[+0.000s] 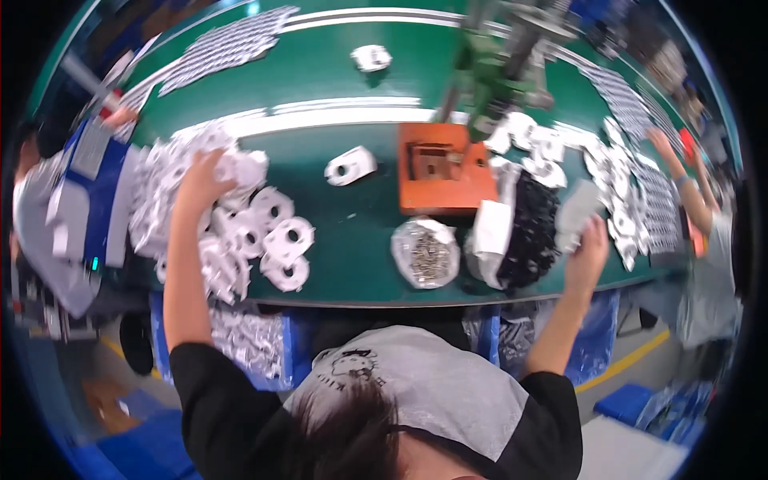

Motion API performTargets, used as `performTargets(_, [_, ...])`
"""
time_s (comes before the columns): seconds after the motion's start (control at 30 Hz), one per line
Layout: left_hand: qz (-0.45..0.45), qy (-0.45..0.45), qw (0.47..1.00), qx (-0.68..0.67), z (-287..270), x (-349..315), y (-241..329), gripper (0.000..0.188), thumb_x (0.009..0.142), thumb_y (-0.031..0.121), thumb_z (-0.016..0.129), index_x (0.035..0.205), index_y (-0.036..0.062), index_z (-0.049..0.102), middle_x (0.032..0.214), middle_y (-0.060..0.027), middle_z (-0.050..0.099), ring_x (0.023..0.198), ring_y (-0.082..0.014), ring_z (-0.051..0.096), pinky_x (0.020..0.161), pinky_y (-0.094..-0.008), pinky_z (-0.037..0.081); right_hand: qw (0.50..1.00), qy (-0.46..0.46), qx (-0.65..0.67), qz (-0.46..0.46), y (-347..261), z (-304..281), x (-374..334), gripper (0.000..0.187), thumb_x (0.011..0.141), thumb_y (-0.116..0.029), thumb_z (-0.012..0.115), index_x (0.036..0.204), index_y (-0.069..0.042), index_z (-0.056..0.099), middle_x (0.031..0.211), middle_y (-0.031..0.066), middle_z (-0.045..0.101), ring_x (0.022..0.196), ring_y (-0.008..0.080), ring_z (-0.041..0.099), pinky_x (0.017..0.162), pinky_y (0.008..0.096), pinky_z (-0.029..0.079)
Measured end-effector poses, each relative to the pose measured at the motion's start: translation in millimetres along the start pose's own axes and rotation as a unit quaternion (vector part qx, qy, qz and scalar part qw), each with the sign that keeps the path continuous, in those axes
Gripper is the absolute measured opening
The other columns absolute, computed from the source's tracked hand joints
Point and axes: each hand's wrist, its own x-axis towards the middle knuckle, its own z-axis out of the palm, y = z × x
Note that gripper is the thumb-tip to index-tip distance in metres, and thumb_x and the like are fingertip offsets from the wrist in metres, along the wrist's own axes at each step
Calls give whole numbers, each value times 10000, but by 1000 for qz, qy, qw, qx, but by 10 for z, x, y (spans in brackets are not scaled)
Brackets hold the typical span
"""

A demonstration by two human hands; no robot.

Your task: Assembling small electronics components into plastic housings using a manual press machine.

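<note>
My left hand reaches over a heap of white plastic parts at the left of the table. Its fingers are apart on the heap, and I see nothing lifted in them. More white parts with round holes spill toward the middle. At the right, my right hand is closed on the lower end of a pale, flat plastic part, blurred by motion. Just left of that hand lies a pile of small black parts. A single white part lies on the green table between my hands.
An orange fixture block sits under a green press. Before it stands a clear bag of small metal pieces. White parts lie farther right. Blue bins stand below the table edge. Other people work at both sides.
</note>
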Motion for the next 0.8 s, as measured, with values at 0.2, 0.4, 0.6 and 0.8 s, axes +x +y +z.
performTargets(0.2, [40, 82, 992, -92, -299, -386, 1286, 945, 580, 217, 811, 1380, 78, 327, 1157, -171, 528, 1055, -344, 510, 889, -413, 413, 943, -238, 232, -12, -345, 1065, -568, 299, 809, -5, 624, 1101, -4, 555, 994, 51, 602, 879, 96, 568, 791, 240, 458])
performTargets(0.4, [310, -46, 922, -226, -33, -843, 2565, 1002, 541, 201, 820, 1376, 28, 295, 1186, -171, 497, 1083, -336, 481, 913, -390, 410, 940, -328, 29, -86, -503, 1455, -886, 281, 795, -100, 679, 1001, 21, 531, 1150, 152, 554, 1043, 181, 539, 893, 319, 440])
performTargets(0.6, [358, 59, 871, -330, 79, -915, 2683, 991, 455, 163, 864, 1290, 52, 342, 1290, -187, 412, 1146, -369, 460, 914, -401, 437, 948, -310, 0, -76, -363, 1523, -881, 257, 814, -114, 673, 988, 21, 542, 975, 91, 587, 851, 106, 576, 747, 240, 494])
performTargets(0.8, [352, 80, 810, -462, 318, -919, 2680, 935, 533, 243, 882, 1285, 57, 358, 1270, -237, 449, 1123, -359, 504, 934, -414, 439, 910, -295, 255, 143, -290, 1515, -910, 143, 844, -75, 623, 925, -11, 523, 807, 29, 597, 713, 54, 558, 636, 199, 467])
